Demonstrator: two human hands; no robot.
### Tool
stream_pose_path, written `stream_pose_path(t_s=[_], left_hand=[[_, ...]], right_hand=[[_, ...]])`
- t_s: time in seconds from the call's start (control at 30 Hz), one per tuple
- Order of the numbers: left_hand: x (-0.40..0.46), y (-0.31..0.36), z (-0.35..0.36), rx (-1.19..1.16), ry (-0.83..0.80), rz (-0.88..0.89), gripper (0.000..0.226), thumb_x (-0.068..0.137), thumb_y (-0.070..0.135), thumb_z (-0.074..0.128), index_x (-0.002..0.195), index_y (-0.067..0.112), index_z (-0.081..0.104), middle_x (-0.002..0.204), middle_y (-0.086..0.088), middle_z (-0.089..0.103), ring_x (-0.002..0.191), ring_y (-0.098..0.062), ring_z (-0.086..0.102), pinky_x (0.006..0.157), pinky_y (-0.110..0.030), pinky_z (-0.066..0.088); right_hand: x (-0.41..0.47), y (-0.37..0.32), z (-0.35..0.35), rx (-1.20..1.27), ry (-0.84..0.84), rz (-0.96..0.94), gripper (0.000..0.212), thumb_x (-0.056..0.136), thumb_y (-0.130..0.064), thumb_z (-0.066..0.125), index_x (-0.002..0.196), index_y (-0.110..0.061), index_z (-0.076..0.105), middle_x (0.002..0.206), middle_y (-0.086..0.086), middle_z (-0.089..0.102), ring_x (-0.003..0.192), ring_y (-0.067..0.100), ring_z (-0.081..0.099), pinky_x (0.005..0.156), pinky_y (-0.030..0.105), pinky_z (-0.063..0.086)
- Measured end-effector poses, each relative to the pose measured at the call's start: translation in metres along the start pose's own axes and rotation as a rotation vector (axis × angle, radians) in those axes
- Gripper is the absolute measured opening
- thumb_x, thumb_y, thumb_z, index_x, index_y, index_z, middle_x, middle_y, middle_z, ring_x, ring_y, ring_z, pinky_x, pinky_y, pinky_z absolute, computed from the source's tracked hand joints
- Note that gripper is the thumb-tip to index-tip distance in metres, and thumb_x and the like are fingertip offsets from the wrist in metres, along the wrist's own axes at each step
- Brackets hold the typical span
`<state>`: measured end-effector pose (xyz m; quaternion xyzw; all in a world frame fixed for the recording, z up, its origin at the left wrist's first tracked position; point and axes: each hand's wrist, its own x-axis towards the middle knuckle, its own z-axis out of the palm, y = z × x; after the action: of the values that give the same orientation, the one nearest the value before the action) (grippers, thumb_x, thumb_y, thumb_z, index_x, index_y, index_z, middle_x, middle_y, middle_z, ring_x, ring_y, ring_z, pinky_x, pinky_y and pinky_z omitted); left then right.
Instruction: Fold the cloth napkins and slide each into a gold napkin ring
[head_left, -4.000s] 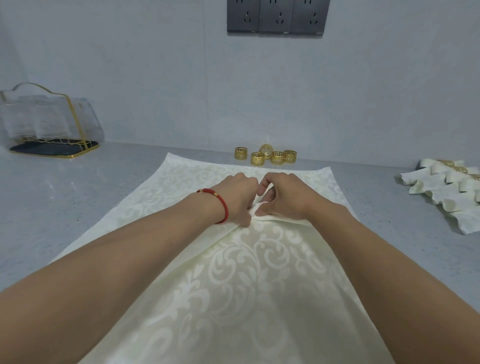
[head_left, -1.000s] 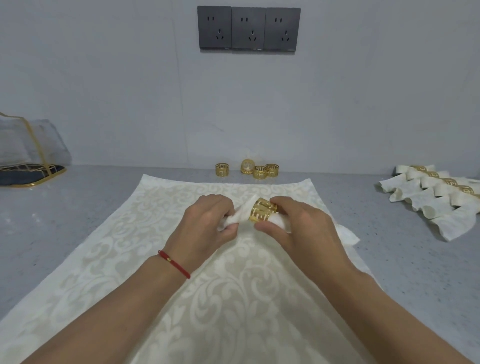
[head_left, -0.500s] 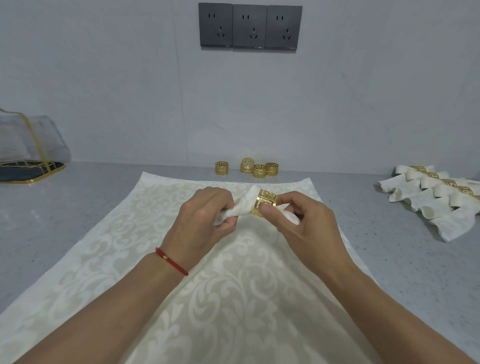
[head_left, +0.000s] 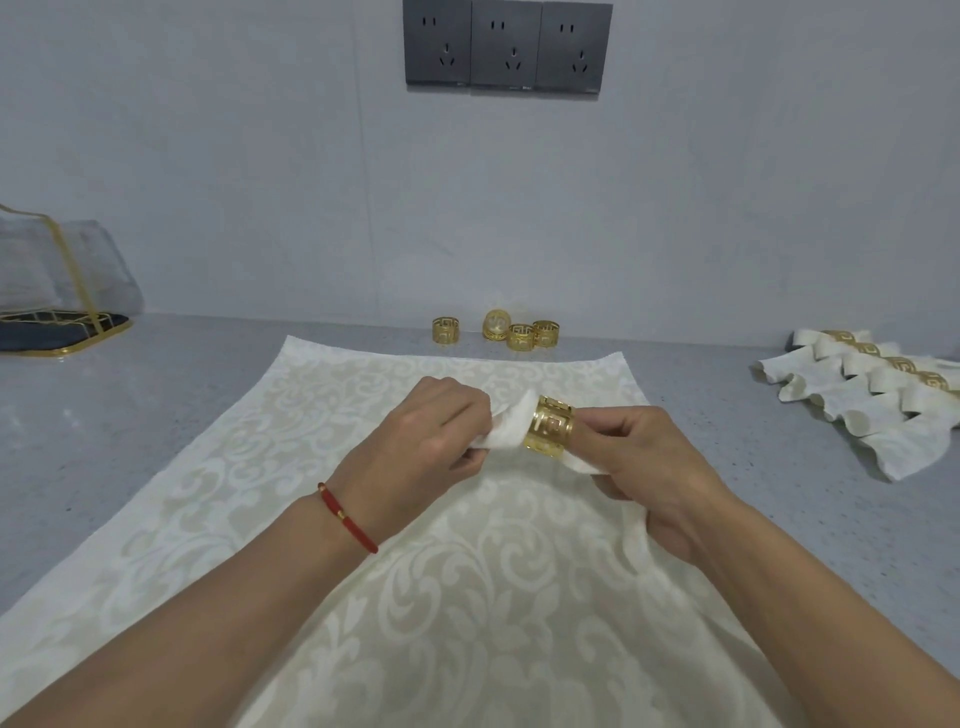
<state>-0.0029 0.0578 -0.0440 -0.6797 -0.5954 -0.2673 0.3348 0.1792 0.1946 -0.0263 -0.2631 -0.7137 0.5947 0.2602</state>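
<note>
A rolled white napkin (head_left: 511, 428) is held in the air above the patterned cream cloth (head_left: 415, 597) on the counter. A gold napkin ring (head_left: 549, 427) sits round the napkin's middle. My left hand (head_left: 434, 441) grips the napkin's left end, which sticks out of the ring. My right hand (head_left: 641, 462) holds the napkin on the ring's right side, thumb and fingers against the ring. The rest of the napkin hangs under my right palm.
Several spare gold rings (head_left: 496, 330) stand at the back by the wall. Finished ringed napkins (head_left: 878, 387) lie in a row at the right. A clear gold-trimmed holder (head_left: 57, 291) stands at the far left. Grey sockets (head_left: 506, 49) are on the wall.
Four seconds ago both hands pinched the flat cloth. Over the last second the ring has slid further along the napkin, and more of the napkin's left end shows past it.
</note>
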Motion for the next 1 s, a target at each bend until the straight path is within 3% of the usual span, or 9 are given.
stream_pose_path(t_s=[0.17, 0.27, 0.37, 0.4, 0.5, 0.57, 0.7, 0.83, 1.0], left_hand=[[0.000, 0.002, 0.001, -0.023, 0.014, -0.008, 0.018, 0.070, -0.012, 0.068, 0.075, 0.003, 0.059, 0.081, -0.005, 0.060, 0.069, -0.024, 0.053, 0.068, -0.036, 0.045], [0.000, 0.004, 0.002, -0.048, 0.006, -0.028, 0.019, 0.070, -0.011, 0.069, 0.075, 0.003, 0.058, 0.080, -0.005, 0.060, 0.069, -0.024, 0.053, 0.066, -0.037, 0.045], [0.001, 0.005, 0.003, -0.054, -0.025, -0.006, 0.019, 0.070, -0.010, 0.070, 0.075, 0.004, 0.058, 0.079, -0.005, 0.060, 0.068, -0.024, 0.052, 0.066, -0.037, 0.045], [0.000, 0.005, 0.003, -0.058, -0.035, -0.001, 0.019, 0.070, -0.009, 0.071, 0.075, 0.004, 0.058, 0.079, -0.004, 0.060, 0.068, -0.024, 0.052, 0.066, -0.036, 0.045], [-0.001, 0.007, 0.002, -0.148, -0.017, -0.087, 0.020, 0.070, -0.004, 0.074, 0.079, 0.007, 0.060, 0.078, 0.001, 0.059, 0.069, -0.019, 0.053, 0.064, -0.031, 0.045], [0.000, 0.010, -0.001, -0.326, -0.018, -0.251, 0.029, 0.071, 0.005, 0.079, 0.093, 0.014, 0.062, 0.085, 0.008, 0.060, 0.073, -0.013, 0.056, 0.063, -0.030, 0.050], [0.007, 0.013, -0.009, -0.550, -0.175, -0.456, 0.075, 0.070, 0.042, 0.083, 0.136, 0.037, 0.048, 0.119, 0.016, 0.058, 0.089, -0.017, 0.059, 0.077, -0.025, 0.050], [0.010, 0.015, -0.010, -0.728, -0.272, -0.523, 0.039, 0.083, 0.061, 0.061, 0.115, 0.039, 0.067, 0.103, 0.013, 0.069, 0.088, -0.012, 0.060, 0.078, -0.031, 0.048], [0.013, 0.015, -0.013, -0.884, -0.283, -0.593, 0.027, 0.089, 0.040, 0.065, 0.109, 0.022, 0.071, 0.100, 0.009, 0.072, 0.094, -0.006, 0.064, 0.088, -0.039, 0.050]], right_hand=[[0.000, -0.005, -0.001, -0.017, -0.006, -0.053, 0.008, 0.087, -0.018, 0.079, 0.093, -0.014, 0.083, 0.052, -0.021, 0.058, 0.044, -0.006, 0.051, 0.046, 0.008, 0.035], [0.001, -0.007, -0.004, -0.034, -0.042, -0.032, 0.009, 0.090, -0.018, 0.076, 0.094, -0.012, 0.082, 0.044, -0.019, 0.049, 0.038, 0.002, 0.044, 0.043, 0.009, 0.028], [0.001, -0.005, -0.004, -0.030, -0.032, 0.031, 0.008, 0.087, -0.026, 0.079, 0.092, -0.021, 0.085, 0.051, -0.018, 0.050, 0.064, 0.023, 0.020, 0.062, 0.032, 0.022], [0.001, -0.004, -0.004, -0.013, -0.021, 0.041, 0.008, 0.087, -0.026, 0.080, 0.092, -0.023, 0.085, 0.056, -0.018, 0.058, 0.075, 0.030, 0.021, 0.066, 0.035, 0.024], [-0.001, -0.005, 0.000, 0.053, 0.001, 0.046, 0.007, 0.084, -0.023, 0.082, 0.090, -0.019, 0.085, 0.080, -0.014, 0.076, 0.085, 0.022, 0.036, 0.071, 0.034, 0.030], [-0.001, -0.006, 0.000, 0.078, 0.004, 0.030, 0.009, 0.084, -0.021, 0.082, 0.091, -0.016, 0.085, 0.077, -0.012, 0.077, 0.079, 0.018, 0.044, 0.069, 0.030, 0.033], [-0.005, -0.006, 0.005, 0.096, -0.046, -0.060, 0.013, 0.086, -0.005, 0.078, 0.098, 0.001, 0.080, 0.052, -0.013, 0.064, 0.045, -0.003, 0.057, 0.049, 0.007, 0.040], [-0.011, -0.009, 0.015, 0.021, -0.119, -0.124, 0.010, 0.082, -0.016, 0.083, 0.090, -0.011, 0.084, 0.088, 0.002, 0.080, 0.091, 0.010, 0.076, 0.089, 0.027, 0.057], [-0.010, -0.011, 0.014, 0.005, -0.121, -0.120, 0.011, 0.083, -0.020, 0.083, 0.092, -0.012, 0.084, 0.094, 0.001, 0.080, 0.100, 0.011, 0.074, 0.100, 0.031, 0.054]])
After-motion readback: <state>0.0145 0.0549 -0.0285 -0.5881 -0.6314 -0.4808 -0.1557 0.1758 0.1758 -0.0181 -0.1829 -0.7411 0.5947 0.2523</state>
